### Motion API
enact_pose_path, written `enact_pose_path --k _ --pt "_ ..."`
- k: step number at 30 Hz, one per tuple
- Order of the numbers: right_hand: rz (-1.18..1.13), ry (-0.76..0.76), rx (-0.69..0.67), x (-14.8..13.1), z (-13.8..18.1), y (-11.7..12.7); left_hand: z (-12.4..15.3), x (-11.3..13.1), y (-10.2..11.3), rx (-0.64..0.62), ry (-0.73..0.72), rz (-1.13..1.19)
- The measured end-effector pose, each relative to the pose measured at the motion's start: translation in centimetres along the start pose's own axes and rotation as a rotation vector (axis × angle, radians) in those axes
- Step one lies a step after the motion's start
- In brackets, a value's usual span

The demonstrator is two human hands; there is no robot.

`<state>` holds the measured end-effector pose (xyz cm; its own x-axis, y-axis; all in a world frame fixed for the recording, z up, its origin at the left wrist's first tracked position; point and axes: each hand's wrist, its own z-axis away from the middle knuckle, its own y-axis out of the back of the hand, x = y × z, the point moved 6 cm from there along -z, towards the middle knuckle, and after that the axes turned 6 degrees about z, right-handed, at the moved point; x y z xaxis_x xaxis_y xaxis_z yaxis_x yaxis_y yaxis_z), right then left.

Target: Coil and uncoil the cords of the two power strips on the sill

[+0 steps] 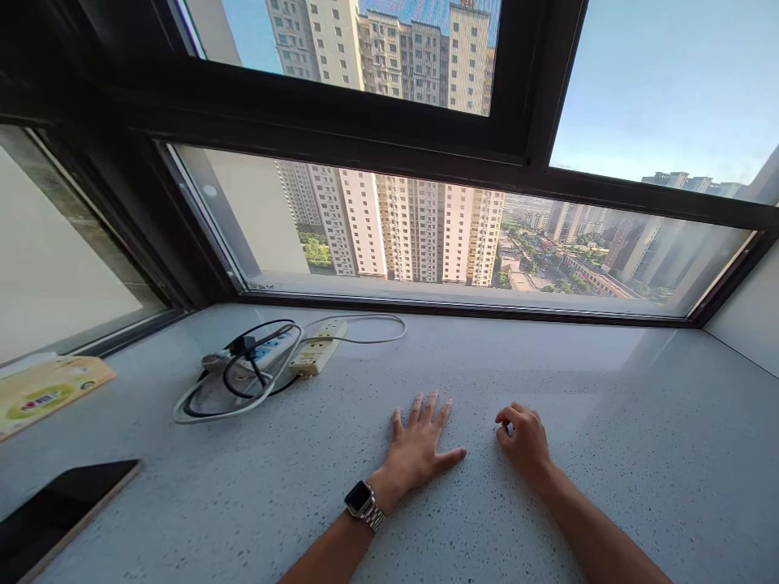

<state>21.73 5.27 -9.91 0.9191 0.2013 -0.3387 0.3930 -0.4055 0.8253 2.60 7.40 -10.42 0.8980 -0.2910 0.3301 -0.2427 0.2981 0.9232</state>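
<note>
Palm down, my left hand (416, 448) lies flat on the pale speckled windowsill (292, 503), its fingers spread wide and holding nothing. A smartwatch (363, 501) with a metal band is on that wrist. To its right, my right hand (524, 438) rests on the same surface with the fingers curled in toward the thumb. Whatever it may hold is hidden inside the curl. The two hands are apart. Nearest the left hand, up and to the left, is a cream power strip (317, 349).
Beside the cream strip, a second power strip (268, 350) lies among tangled black and white cables (243, 410). A yellow tissue pack (52, 393) and a dark-screened phone or tablet (58, 515) are at the left. The dark window frame (462, 308) borders the back edge.
</note>
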Motion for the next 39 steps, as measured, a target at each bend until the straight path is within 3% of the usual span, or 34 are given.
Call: enact_pose_path --k 11,17,31,39 --pt "-0.020 0.006 0.053 0.03 0.10 0.24 0.26 0.21 0.26 -0.036 0.033 -0.040" --pt "-0.007 -0.004 -0.006 -0.07 0.00 0.07 0.16 0.19 0.26 -0.032 0.028 -0.050" --pt "-0.030 0.011 0.083 0.02 0.07 0.29 0.37 0.38 0.52 -0.047 0.036 -0.050" --pt "-0.020 0.008 0.033 0.01 0.01 0.06 0.33 0.33 0.42 -0.036 0.032 -0.041"
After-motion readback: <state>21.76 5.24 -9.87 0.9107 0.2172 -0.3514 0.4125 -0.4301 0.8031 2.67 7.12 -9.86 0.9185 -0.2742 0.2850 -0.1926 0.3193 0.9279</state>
